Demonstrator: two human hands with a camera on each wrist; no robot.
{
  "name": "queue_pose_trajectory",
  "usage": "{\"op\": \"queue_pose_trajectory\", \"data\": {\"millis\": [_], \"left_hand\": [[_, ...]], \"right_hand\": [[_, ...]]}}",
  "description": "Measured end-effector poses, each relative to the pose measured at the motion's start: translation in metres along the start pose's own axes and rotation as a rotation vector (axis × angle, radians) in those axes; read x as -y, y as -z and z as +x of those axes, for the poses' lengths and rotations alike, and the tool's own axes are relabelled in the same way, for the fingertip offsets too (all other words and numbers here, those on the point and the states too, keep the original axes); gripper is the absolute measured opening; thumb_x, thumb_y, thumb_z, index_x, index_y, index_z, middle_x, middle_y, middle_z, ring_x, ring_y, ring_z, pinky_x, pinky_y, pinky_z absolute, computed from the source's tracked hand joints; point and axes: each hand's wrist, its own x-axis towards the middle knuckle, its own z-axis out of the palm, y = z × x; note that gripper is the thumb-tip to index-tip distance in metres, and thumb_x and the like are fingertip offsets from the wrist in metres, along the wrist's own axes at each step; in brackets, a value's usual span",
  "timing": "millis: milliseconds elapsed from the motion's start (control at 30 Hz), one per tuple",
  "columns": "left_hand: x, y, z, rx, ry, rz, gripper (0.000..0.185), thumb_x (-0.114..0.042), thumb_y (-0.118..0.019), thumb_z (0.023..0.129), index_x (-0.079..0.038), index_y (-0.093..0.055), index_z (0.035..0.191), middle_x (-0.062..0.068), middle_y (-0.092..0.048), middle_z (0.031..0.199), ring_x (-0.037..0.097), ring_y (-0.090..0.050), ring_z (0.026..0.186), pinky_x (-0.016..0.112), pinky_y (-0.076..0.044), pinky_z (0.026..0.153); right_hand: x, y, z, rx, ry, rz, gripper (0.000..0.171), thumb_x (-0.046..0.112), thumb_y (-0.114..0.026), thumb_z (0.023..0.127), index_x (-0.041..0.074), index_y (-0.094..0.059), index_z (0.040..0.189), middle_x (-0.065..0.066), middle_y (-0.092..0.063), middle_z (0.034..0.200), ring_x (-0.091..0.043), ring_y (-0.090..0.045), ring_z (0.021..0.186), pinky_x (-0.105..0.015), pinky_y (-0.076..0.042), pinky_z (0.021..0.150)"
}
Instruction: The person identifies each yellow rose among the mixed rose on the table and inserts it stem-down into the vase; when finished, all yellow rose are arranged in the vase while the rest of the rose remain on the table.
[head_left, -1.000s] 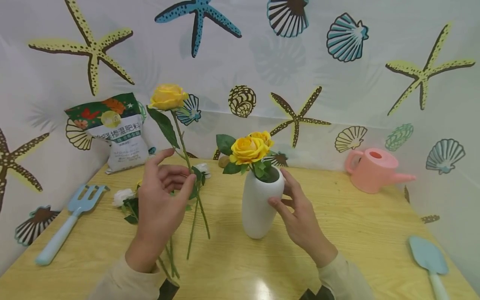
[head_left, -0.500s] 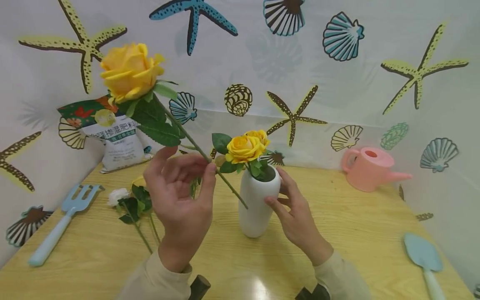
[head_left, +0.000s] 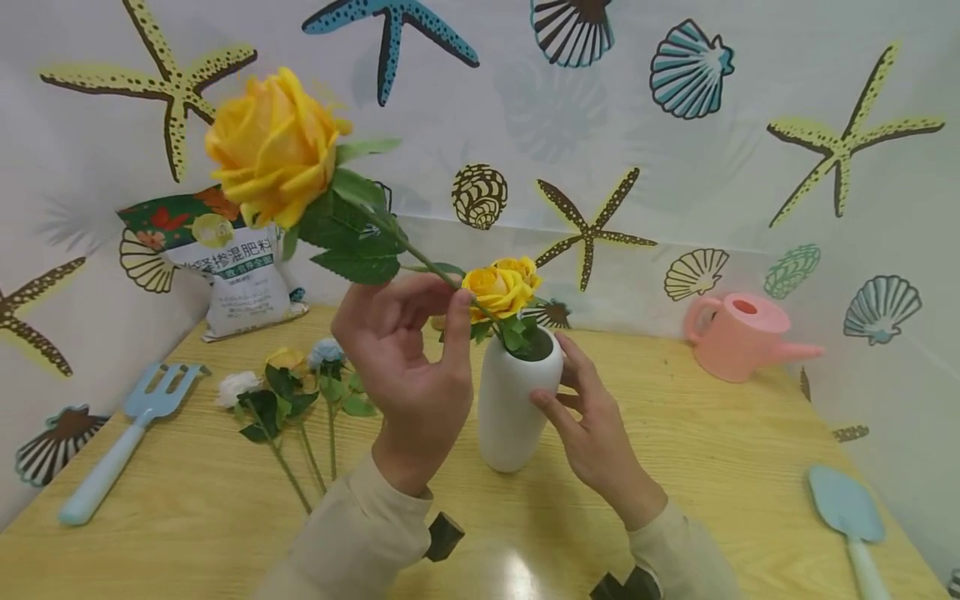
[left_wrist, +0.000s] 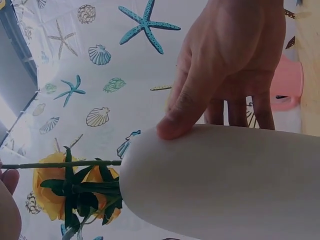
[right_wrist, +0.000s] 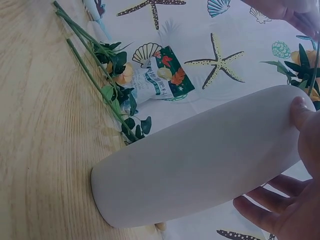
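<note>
Stem pinched in my left hand [head_left: 408, 358]: thumb and fingertips curl round the thin green stalk of a long-stemmed yellow artificial rose [head_left: 273, 150]. Its bloom is up and to the left, and the stalk slants down toward the mouth of the tall white ceramic vase [head_left: 516, 400]. The stem end looks just at the rim, among the two yellow roses [head_left: 501, 287] already standing in the vase; I can't tell if it's inside yet.

My right hand [head_left: 592, 433] is on the vase's right side. The thumb presses the wall near the top and the other fingers wrap behind, as the left wrist view confirms, so it grips the vase, which stands upright on the light wooden tabletop [head_left: 712, 467].

To do this well, I judge the stalk should tip nearer upright before going down, since at this slant it would push the seated blooms aside. I'd aim for the gap at the rim beside their leaves and slide slowly with a light pinch. The right hand's brace should keep this narrow vase from tipping.

Loose flowers [head_left: 292, 392] lie on the table left of the vase, well apart from it. A pale blue plastic garden fork [head_left: 123, 446] lies further left, with a printed fertiliser bag [head_left: 225, 267] behind.
</note>
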Motion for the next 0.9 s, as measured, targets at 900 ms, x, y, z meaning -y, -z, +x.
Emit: {"op": "queue_pose_trajectory", "data": {"millis": [900], "left_hand": [[0.008, 0.002, -0.034, 0.231, -0.031, 0.250, 0.037, 0.009, -0.065, 0.090, 0.007, -0.038, 0.115, 0.020, -0.064, 0.087, 0.024, -0.058, 0.065, 0.021, -0.050, 0.063]], "right_hand": [[0.001, 0.001, 0.001, -0.005, -0.002, 0.010, 0.072, 0.014, -0.067, 0.096, 0.015, -0.030, 0.158, -0.016, -0.055, 0.142, -0.035, -0.062, 0.123, -0.051, -0.056, 0.095]]}}
